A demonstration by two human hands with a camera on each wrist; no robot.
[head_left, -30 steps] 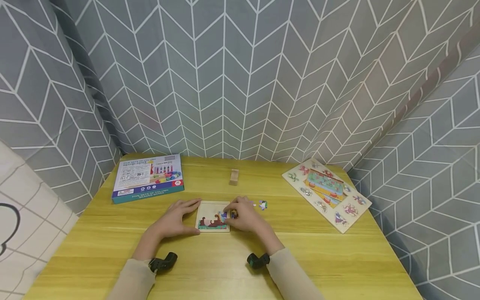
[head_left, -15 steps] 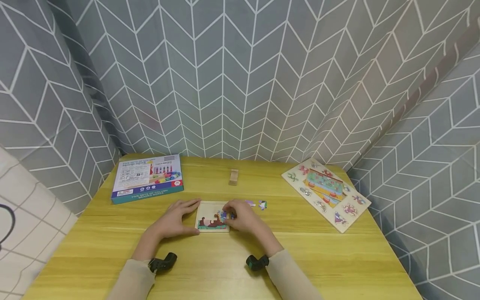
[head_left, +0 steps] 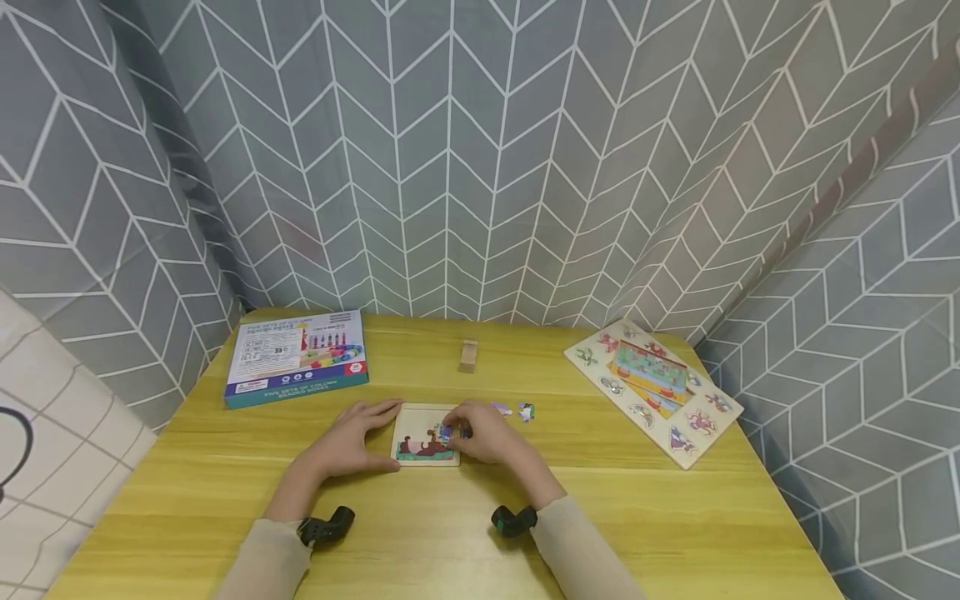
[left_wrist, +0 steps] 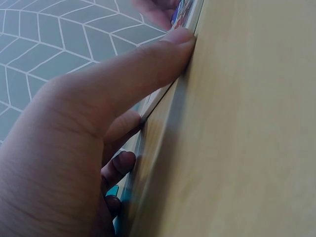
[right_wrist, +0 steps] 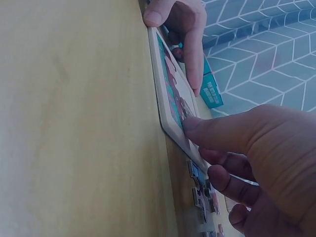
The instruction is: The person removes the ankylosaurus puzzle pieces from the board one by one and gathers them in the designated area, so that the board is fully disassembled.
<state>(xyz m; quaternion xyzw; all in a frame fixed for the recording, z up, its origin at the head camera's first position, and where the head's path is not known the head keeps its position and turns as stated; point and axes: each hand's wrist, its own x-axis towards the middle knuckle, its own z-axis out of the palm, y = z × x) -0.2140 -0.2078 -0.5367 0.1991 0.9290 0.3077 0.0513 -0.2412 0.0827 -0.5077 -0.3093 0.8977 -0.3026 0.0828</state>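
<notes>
A small jigsaw puzzle board (head_left: 417, 419) lies on the table, with brown, pink and green pieces along its near side. My left hand (head_left: 347, 437) grips its left side, thumb at the near corner and index finger at the far corner. In the left wrist view, the thumb (left_wrist: 173, 52) presses against the board's edge. My right hand (head_left: 486, 432) is over the board's right side and pinches a blue, multicoloured puzzle piece (head_left: 443, 432), partly hidden by the fingers. Loose puzzle pieces (head_left: 527, 412) lie just beyond that hand; the right wrist view shows several pieces (right_wrist: 198, 190) beside the board.
A beaded-column toy box (head_left: 296, 354) lies at the back left. A small wooden block (head_left: 468, 356) is at the back middle. On the right is a larger animal puzzle board (head_left: 627, 399) with colourful cards (head_left: 651, 372) on it. A grey patterned curtain (head_left: 480, 167) hangs behind the table.
My right fingers have shifted slightly left over the board with the piece, uncovering more of the loose pieces beyond. My left hand keeps its hold on the board.
</notes>
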